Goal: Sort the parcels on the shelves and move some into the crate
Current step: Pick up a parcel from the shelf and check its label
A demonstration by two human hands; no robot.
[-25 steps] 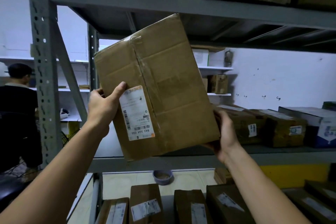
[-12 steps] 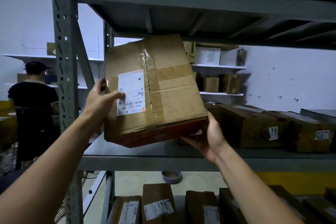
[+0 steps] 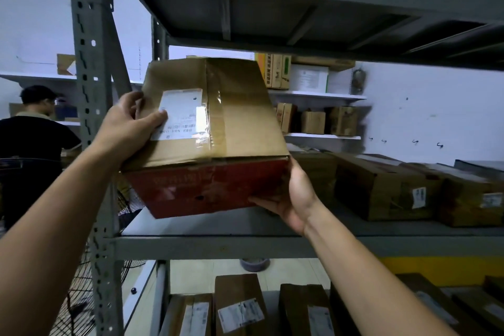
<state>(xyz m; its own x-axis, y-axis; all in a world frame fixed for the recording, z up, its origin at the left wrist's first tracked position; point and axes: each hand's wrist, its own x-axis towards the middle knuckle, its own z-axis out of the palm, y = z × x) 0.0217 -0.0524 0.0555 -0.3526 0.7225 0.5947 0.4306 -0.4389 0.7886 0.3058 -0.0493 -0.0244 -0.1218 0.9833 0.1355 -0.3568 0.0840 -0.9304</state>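
A grey metal shelving rack point(image 3: 90, 90) fills the scene, its middle shelf and the underside of the shelf above framing the work. Over the left end of that middle shelf, a person holds a brown cardboard box with a red near side point(image 3: 240, 106). It is tilted, with its taped top face turned toward the camera, and whether its far edge touches the shelf cannot be told.

To the right on the same shelf lies a row of brown taped parcels point(image 3: 381, 188), just beside the box. More labelled brown parcels point(image 3: 240, 305) sit on the lower shelf, near. At far left stands a person in a black shirt point(image 3: 30, 139), back turned. White wall shelves point(image 3: 316, 95) carrying small cartons hang at the far wall.

The left hand point(image 3: 128, 123) grips the box's left edge, thumb laid flat on the top and fingers curled round the side. The right hand point(image 3: 296, 196) cups the lower right corner, fingers tucked beneath. A white shipping label point(image 3: 182, 114) on the top face lies under the left thumb. A small round bowl point(image 3: 255, 264) rests on the floor below.
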